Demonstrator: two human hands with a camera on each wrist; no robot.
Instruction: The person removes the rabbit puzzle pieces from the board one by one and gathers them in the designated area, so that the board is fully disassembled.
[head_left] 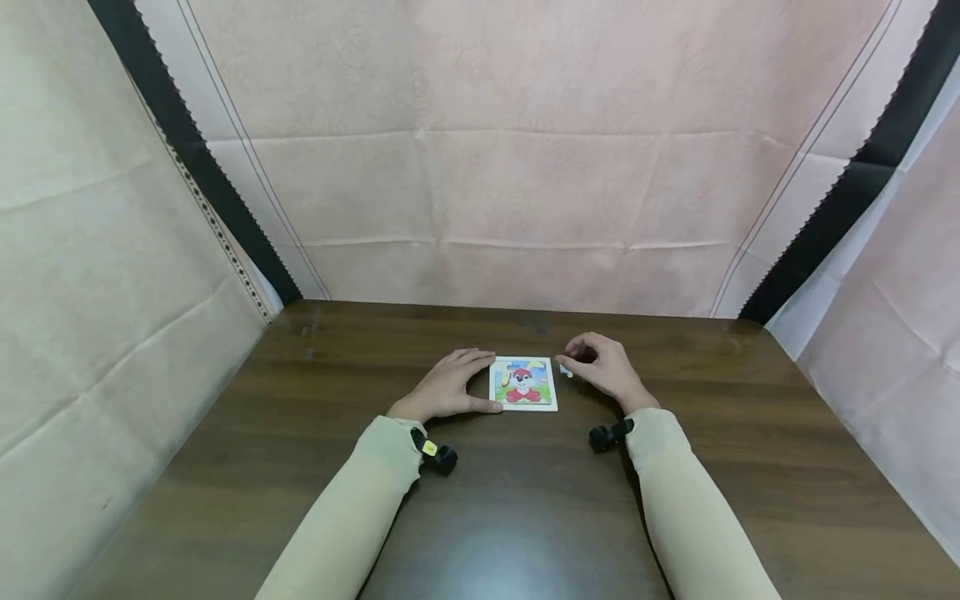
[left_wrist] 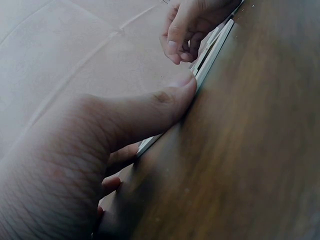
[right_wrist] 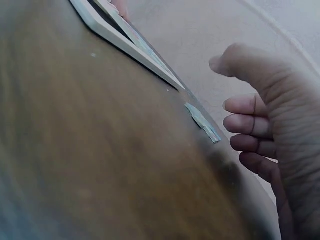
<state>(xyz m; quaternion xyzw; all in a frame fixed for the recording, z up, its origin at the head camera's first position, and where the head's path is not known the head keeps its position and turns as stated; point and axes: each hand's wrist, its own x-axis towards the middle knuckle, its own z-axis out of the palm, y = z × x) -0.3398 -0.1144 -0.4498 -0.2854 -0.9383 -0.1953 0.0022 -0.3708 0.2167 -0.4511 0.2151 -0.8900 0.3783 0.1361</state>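
Note:
A small square jigsaw puzzle board point(head_left: 527, 408) with a white rim lies flat on the table, showing a cartoon animal in red clothes. My left hand point(head_left: 447, 388) grips its left side, thumb at the near corner and fingers by the far corner. Just off the board's right side lies a loose puzzle piece point(right_wrist: 202, 123), flat on the wood and partly covered by my fingers in the head view. Over that piece hovers my right hand point(head_left: 606, 367), fingers loosely bent and apart from the thumb, holding nothing. The right wrist view shows a gap between fingertips and piece.
The brown wooden table point(head_left: 510, 533) reaches back to a pale cloth wall point(head_left: 525, 192). More pale cloth hangs at the left and right sides, with dark strips at the corners. A black wrist camera point(head_left: 442, 458) sits on each wrist, close above the tabletop.

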